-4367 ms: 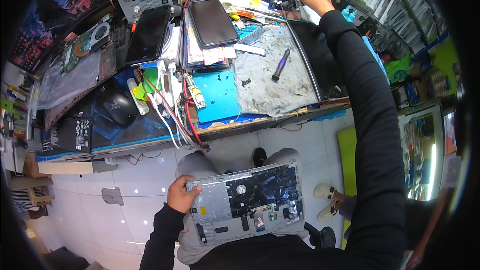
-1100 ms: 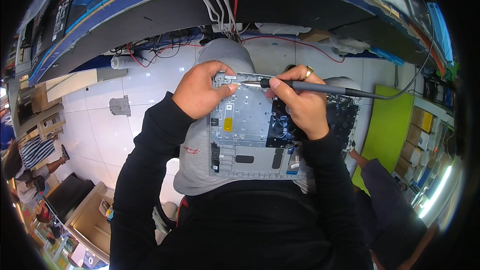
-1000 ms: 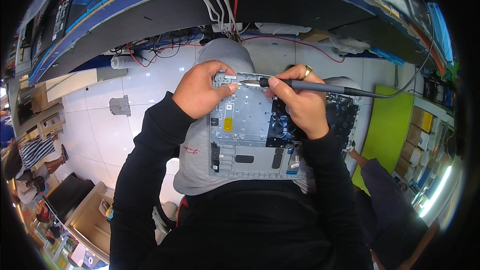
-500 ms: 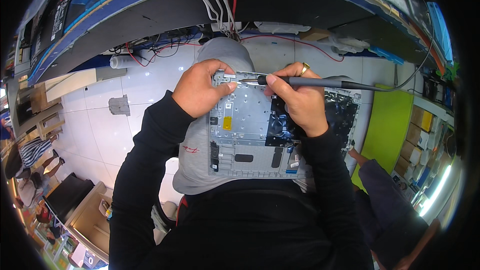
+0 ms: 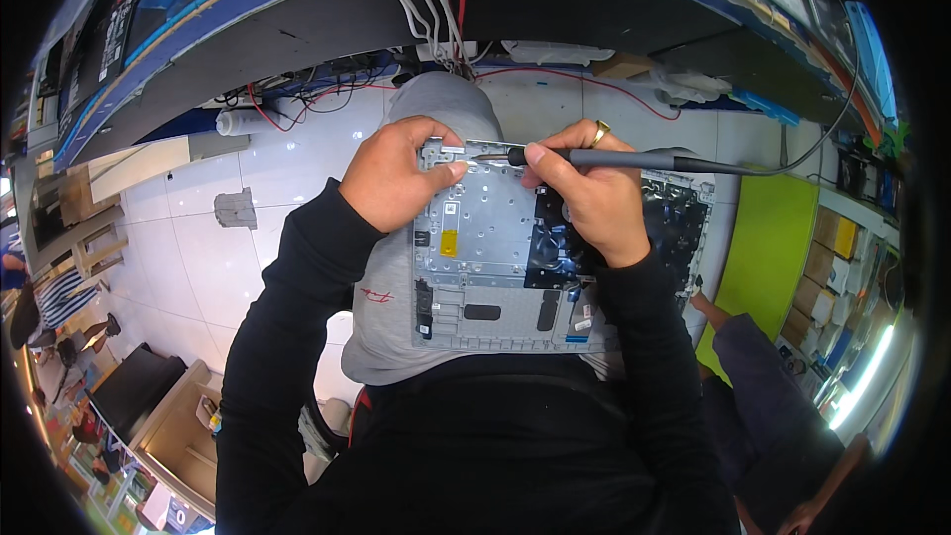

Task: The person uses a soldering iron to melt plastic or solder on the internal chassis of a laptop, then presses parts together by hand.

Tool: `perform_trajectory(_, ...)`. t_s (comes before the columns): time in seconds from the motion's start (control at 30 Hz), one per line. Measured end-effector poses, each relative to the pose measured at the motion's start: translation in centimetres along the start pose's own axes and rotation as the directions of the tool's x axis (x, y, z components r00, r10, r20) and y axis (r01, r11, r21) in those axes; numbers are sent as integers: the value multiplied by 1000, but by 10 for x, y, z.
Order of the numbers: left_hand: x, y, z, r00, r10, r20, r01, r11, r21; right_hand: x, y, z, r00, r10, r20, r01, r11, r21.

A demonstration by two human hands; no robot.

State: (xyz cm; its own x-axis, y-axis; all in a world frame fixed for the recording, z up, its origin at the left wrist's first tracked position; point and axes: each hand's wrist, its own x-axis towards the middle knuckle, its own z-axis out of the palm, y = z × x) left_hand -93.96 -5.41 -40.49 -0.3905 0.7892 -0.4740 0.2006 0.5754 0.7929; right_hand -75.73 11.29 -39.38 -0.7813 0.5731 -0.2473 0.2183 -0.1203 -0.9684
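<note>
A grey laptop palmrest cover [image 5: 495,220] rests on my lap with its inner side up. A black film covers its right part, and a yellow piece of tape [image 5: 450,242] sits on its left part. My left hand [image 5: 401,170] grips the cover's far left corner between thumb and fingers. In a pen hold, my right hand [image 5: 594,188] is closed around a black soldering iron [image 5: 634,160]. Its metal tip points left, close to my left thumb at the far edge of the cover. Whether the tip touches the metal I cannot tell.
The iron's cord [image 5: 814,154] runs off to the right and upward. Beyond my knees is a workbench [image 5: 297,50] with white cables [image 5: 416,0] hanging down. A green panel [image 5: 768,258] stands at the right, near another person's leg [image 5: 763,386]. A wooden drawer unit [image 5: 178,436] is at the lower left.
The soldering iron's tip has shifted very slightly left along the cover's far edge. My hands keep the same hold. In the background at left, a passer-by has moved.
</note>
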Motion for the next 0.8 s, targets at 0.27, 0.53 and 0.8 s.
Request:
perform_trajectory(0.27,2,-1,2,998,60,-16,-59,998,11,0,1,-3,1000,-5,8,5,1000,-15)
perform_trajectory(0.53,1,-2,2,999,52,-8,-53,998,-31,-6,3,-11,1000,-18,2,18,1000,-4)
perform_trajectory(0.8,1,1,3,999,42,3,-41,998,-48,-5,4,-3,999,-27,-30,27,1000,-13)
